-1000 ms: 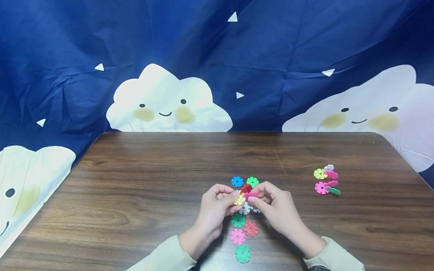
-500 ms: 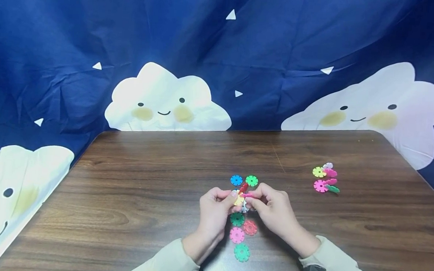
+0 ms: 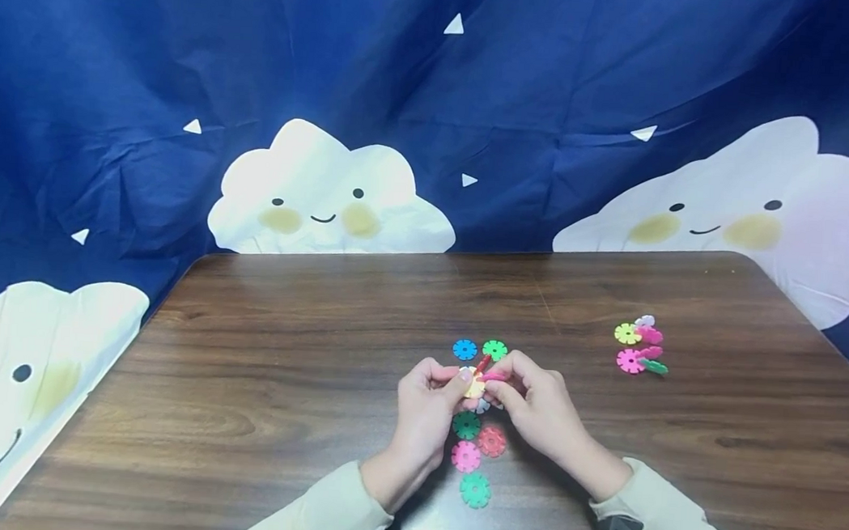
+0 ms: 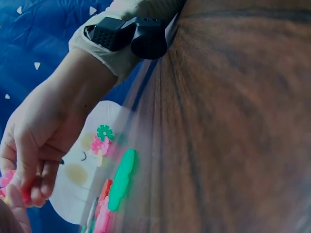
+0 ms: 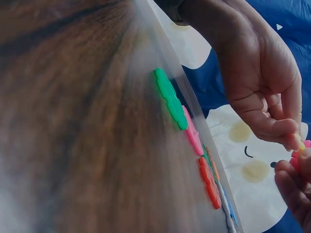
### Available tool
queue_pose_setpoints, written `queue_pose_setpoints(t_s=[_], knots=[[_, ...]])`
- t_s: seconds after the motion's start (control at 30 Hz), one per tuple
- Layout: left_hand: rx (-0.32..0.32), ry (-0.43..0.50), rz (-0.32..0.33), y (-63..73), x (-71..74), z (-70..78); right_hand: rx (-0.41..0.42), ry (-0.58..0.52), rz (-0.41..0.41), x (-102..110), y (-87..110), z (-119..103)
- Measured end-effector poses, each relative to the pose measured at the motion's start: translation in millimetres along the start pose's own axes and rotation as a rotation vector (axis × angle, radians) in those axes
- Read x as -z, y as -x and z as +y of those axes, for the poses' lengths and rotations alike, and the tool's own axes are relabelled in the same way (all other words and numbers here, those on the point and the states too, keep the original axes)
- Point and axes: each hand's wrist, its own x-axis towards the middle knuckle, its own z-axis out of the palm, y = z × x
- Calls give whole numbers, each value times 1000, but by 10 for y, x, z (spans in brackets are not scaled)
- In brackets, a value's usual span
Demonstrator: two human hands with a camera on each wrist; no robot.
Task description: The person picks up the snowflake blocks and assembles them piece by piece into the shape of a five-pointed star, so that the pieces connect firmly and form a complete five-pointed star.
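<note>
Pinch grip both sides: left hand (image 3: 421, 407), yellow disc (image 3: 475, 387); right hand (image 3: 546, 400), pink disc (image 3: 494, 376). Best press straight, no twisting, clear of red disc (image 3: 483, 363).

A deep blue backdrop cloth (image 3: 516, 84) hangs behind the table, creased and softly folded, with small white triangles (image 3: 454, 24) scattered across it. Three white smiling clouds are printed on it. The middle cloud (image 3: 328, 166) and the right cloud (image 3: 754, 176) rise from behind the far edge, each with black eyes, yellow cheeks and a thin curved mouth; the right one has a faint pink tint on its outer side. The left cloud (image 3: 34, 318) is cut off by the frame. The dark brown wood-grain table (image 3: 304, 322) has rounded far corners and a thin pale scratch (image 3: 547, 306). Tiny light specks (image 3: 707, 271) near its far right corner may be crumbs or marks.
</note>
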Motion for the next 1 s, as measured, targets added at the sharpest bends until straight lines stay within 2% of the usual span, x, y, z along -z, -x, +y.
queue_pose_setpoints(t_s=[0.13,0.23,0.43,0.6,0.67,0.8,0.93,1.0], knots=[[34,-19,-87,-29,12,18,-11,47,-50,72,7,39],[62,-72,-166,-43,52,44,-33,61,-72,143,2,73],[62,-236,-311,-117,188,89,-109,45,-83,364,27,143],[70,-417,-411,-180,349,124,-132,105,-105,608,94,236],[52,-508,-458,-194,401,145,-140,126,-131,711,117,287],[-31,-732,-527,-216,474,174,-177,162,-168,892,170,384],[-120,-951,-530,-238,517,181,-228,279,-161,1069,234,472],[-158,-1015,-513,-255,543,177,-244,348,-162,1162,260,521]])
